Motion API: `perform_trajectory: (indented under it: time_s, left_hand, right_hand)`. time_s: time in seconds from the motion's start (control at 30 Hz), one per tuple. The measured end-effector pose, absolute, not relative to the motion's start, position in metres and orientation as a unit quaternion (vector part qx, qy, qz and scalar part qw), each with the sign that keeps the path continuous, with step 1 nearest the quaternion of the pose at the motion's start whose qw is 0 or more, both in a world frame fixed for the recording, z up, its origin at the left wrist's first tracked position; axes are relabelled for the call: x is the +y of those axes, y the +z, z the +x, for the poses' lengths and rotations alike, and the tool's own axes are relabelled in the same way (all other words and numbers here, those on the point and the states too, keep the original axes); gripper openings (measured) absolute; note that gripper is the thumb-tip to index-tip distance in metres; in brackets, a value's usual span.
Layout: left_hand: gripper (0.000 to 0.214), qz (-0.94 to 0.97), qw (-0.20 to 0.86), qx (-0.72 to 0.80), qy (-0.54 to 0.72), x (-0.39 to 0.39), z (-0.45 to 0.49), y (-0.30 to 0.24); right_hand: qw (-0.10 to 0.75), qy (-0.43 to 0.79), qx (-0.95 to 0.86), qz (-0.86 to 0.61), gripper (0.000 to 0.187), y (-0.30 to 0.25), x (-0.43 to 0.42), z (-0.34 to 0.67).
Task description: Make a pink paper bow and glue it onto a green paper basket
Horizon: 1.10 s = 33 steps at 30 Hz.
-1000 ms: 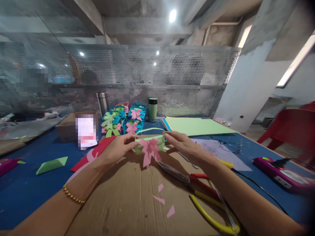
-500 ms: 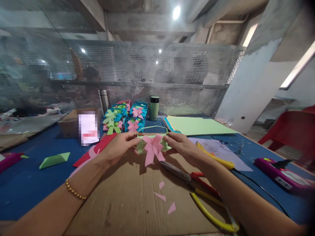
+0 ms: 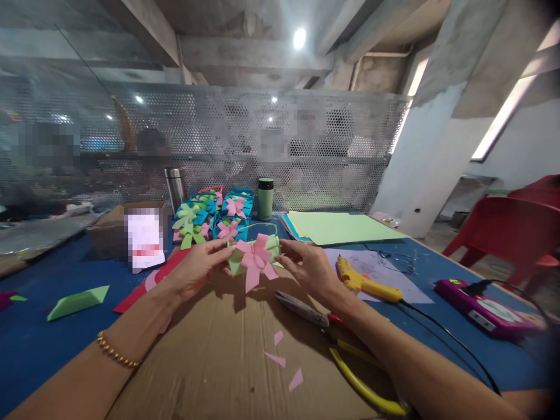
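Observation:
Between my two hands is a small pale green paper basket point(image 3: 237, 266) with a thin paper handle on top, held just above the cardboard. A pink paper flower point(image 3: 258, 259) covers most of its front. My left hand point(image 3: 199, 269) pinches the basket's left end, thumb toward me. At the other end, the fingers of my right hand point(image 3: 310, 268) close on the right edge; some fingertips are hidden behind it. Large scissors point(image 3: 301, 307) with red and yellow handles lie under my right forearm. Pink paper scraps point(image 3: 275, 357) are scattered on the cardboard sheet point(image 3: 210, 361).
Finished-looking paper baskets point(image 3: 227, 213) stand at the back beside a steel flask point(image 3: 175, 189) and a green tumbler point(image 3: 265, 199). A yellow glue gun point(image 3: 367, 286) and purple power strip point(image 3: 481, 309) lie right, its cord trailing. A phone point(image 3: 146, 239) leans on a cardboard box point(image 3: 107, 230).
The basket has tipped, its right end now higher than its left, and both hands moved with it. The whole view has shifted, so the tabletop things appear further left.

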State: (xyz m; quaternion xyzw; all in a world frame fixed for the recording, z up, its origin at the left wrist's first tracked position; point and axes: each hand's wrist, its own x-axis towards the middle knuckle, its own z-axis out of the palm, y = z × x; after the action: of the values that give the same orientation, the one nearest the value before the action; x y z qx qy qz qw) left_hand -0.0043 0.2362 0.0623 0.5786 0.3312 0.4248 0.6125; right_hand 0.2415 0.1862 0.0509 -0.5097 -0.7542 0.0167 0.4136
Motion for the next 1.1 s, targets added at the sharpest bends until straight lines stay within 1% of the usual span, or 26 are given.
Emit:
perform_trajectory:
  time_s: [0.17, 0.27, 0.4, 0.57, 0.8, 1.0, 1.1]
  left_hand:
    - [0.031, 0.593, 0.61, 0.317, 0.42, 0.2363, -0.0036, 0.0612]
    - [0.028, 0.594, 0.617, 0.301, 0.418, 0.2376, -0.0047, 0.0593]
    - [0.032, 0.569, 0.623, 0.309, 0.438, 0.2403, -0.0061, 0.0589]
    - [0.039, 0.568, 0.624, 0.302, 0.442, 0.2415, -0.0057, 0.0583]
    - [0.034, 0.581, 0.618, 0.301, 0.436, 0.2403, -0.0047, 0.0572]
    - [0.036, 0.579, 0.621, 0.293, 0.439, 0.2397, -0.0044, 0.0575]
    - [0.037, 0.579, 0.62, 0.295, 0.44, 0.2391, -0.0053, 0.0585]
  right_hand:
    - [0.4, -0.016, -0.762, -0.51, 0.01, 0.0473, 0.1883, 0.2433]
    - [0.405, -0.021, -0.758, -0.511, 0.01, 0.0479, 0.1882, 0.2442]
    - [0.434, -0.022, -0.739, -0.515, 0.019, 0.0507, 0.1864, 0.2446]
    - [0.444, -0.025, -0.738, -0.508, 0.012, 0.0505, 0.1855, 0.2429]
    - [0.473, -0.015, -0.723, -0.504, 0.007, 0.0479, 0.1876, 0.2382]
    - [0.501, 0.007, -0.705, -0.501, 0.014, 0.0461, 0.1882, 0.2376]
    - [0.501, 0.02, -0.705, -0.502, 0.015, 0.0445, 0.1901, 0.2409]
